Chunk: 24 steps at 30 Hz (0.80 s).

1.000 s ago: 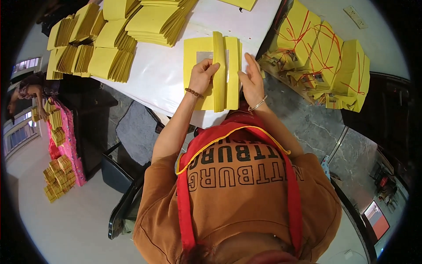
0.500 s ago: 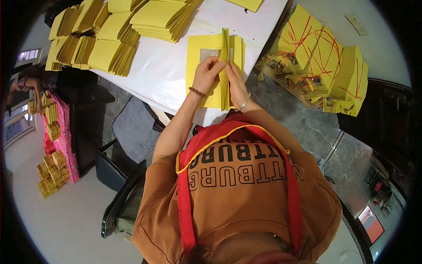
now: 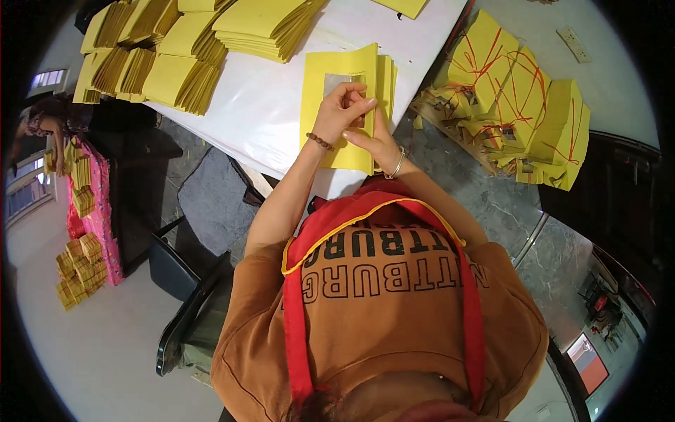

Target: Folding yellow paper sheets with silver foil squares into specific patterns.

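The yellow folded paper (image 3: 315,91) was positioned on the white desk (image 3: 253,105), at the edge nearest the wearer, beneath both hands. Its grey rectangular panel (image 3: 336,83) was partly covered by the left hand (image 3: 343,112); further yellow layers (image 3: 387,84) protruded at the right, and their number could not be determined. The left hand was held with fingers curled and thumb brought toward the fingertips, near the paper's right-hand edge; whether paper was pinched between them could not be told. The thumb of the right hand (image 3: 374,144) was extended over the paper, while its other fingers were largely hidden around that edge, so its grip could not be confirmed.

Stacks of folded yellow paper (image 3: 176,77) were arranged at the upper left and cut off by the upper border, as was a yellow sheet (image 3: 404,5). At the right, red-corded yellow bundles (image 3: 517,105) were located; their jumbled lower parts were hard to make out. A co-worker (image 3: 46,126) was obscured by the dark left rim.
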Tool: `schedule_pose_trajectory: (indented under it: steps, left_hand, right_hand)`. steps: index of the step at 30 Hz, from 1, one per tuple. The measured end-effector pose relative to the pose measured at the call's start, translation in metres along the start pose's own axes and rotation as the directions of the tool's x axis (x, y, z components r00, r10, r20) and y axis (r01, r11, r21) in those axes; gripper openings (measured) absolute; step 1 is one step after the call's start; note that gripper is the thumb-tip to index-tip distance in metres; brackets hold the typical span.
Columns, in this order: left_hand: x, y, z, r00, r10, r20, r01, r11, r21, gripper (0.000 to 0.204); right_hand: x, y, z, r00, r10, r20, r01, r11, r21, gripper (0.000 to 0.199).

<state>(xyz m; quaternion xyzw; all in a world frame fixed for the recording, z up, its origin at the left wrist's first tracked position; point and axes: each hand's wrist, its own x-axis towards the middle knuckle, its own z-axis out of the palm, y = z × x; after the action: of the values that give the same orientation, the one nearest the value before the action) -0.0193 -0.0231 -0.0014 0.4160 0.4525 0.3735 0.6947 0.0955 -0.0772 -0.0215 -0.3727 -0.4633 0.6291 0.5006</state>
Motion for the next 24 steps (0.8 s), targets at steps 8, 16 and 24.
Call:
schedule_pose_trajectory:
  steps: [8, 16, 24]
  left_hand:
    - [-0.001, 0.004, -0.001, 0.994, 0.048, 0.096, -0.052, 0.998, 0.037, 0.04]
    - [-0.001, 0.002, -0.007, 0.994, 0.018, 0.104, -0.021, 0.999, 0.028, 0.041]
    - [0.0, -0.003, -0.009, 0.996, 0.007, 0.094, -0.007, 1.0, 0.003, 0.032]
  right_hand:
    - [-0.001, -0.005, -0.002, 0.993, 0.097, 0.069, -0.092, 0.993, -0.075, 0.09]
    - [-0.002, -0.009, -0.005, 0.986, 0.113, 0.121, -0.116, 0.993, 0.012, 0.089]
    - [-0.003, -0.014, -0.006, 0.989, 0.1, 0.111, -0.11, 0.99, 0.084, 0.089]
